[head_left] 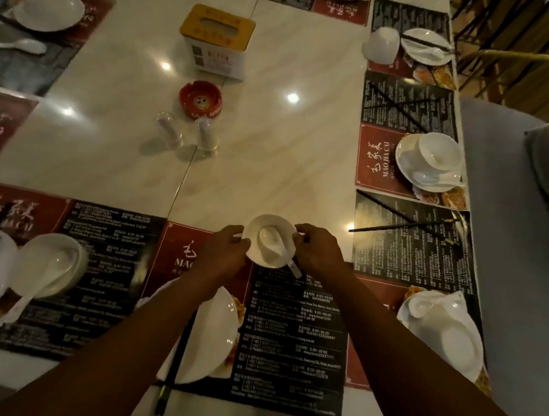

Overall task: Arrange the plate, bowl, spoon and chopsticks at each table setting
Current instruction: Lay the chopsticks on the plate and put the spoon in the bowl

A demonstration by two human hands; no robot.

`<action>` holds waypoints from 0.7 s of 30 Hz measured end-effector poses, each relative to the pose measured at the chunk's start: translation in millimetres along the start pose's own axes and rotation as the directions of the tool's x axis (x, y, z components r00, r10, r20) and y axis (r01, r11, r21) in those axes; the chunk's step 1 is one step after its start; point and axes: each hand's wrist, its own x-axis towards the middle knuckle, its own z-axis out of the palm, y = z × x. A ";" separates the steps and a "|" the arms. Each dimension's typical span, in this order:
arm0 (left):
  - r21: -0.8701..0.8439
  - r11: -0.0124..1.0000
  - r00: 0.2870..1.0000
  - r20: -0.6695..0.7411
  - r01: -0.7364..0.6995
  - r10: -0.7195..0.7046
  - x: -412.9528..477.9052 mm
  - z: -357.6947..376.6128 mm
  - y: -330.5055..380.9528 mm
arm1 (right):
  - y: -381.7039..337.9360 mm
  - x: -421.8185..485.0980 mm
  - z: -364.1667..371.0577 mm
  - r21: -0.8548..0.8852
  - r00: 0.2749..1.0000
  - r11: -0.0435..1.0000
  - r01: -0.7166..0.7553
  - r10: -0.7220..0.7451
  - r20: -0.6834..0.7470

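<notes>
Both hands are on one white bowl [275, 222] at the far edge of the near placemat [290, 332], partly over the bare table [271, 142]. Left hand [228, 250] has its fingers curled on the bowl's left rim and right hand [317, 249] pinches the right rim, so both are gripping. Inside the bowl is one white spoon [270, 241], scoop in the well, handle poking out over the near rim. Near plate [216, 330] sits closer to the person, under the left forearm, with one pair of black chopsticks [173, 363] along its left side.

Other containers:
- Left bowl [34, 275] holds one spoon.
- Right-side plate [403, 158] carries one bowl plus one spoon beside it.
- Near-right plate [461, 344] holds one spoon, the rest too blurred to tell.
- Far-right plate [420, 54] has chopsticks and a spoon across it, with an overturned bowl [382, 45] just beside.

Two crossed chopstick pairs [400, 107] lie on the right mats. Table centre — one tissue box [216, 41], one red ashtray [200, 100], two shakers [208, 136].
</notes>
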 end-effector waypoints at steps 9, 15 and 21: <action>-0.130 0.991 0.990 0.141 0.025 -0.006 -58.5 4.3 -18.5 | 35.4 -56.7 -10.0 0.004 0.996 0.996 0.087 -0.088 0.020; -0.091 0.992 0.970 0.233 0.091 -0.068 -91.3 4.5 -46.5 | 53.0 -104.6 5.6 0.026 0.999 0.999 0.027 -0.028 0.026; -0.115 0.986 0.948 0.308 0.123 -0.082 -106.7 9.7 -55.1 | 60.7 -130.7 15.1 0.047 0.998 0.999 0.025 -0.023 -0.052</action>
